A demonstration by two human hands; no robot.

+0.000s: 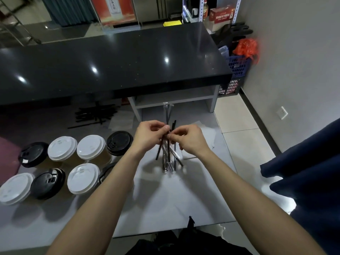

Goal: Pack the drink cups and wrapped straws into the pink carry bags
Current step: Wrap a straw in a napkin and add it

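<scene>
Several wrapped straws (pixel 168 153) stood bunched above the grey counter (pixel 165 199), pinched between the left hand (pixel 150 136) and right hand (pixel 191 138), fingers curled narrowly round them. The bundle splayed at its lower end, so a loose pinch could have let one slip and scatter. Seven lidded cups (pixel 91 150) waited at left; a pink bag, probably, showed at the far-left edge.

Black straws (pixel 168 150); white and black lids (pixel 90 147)
</scene>
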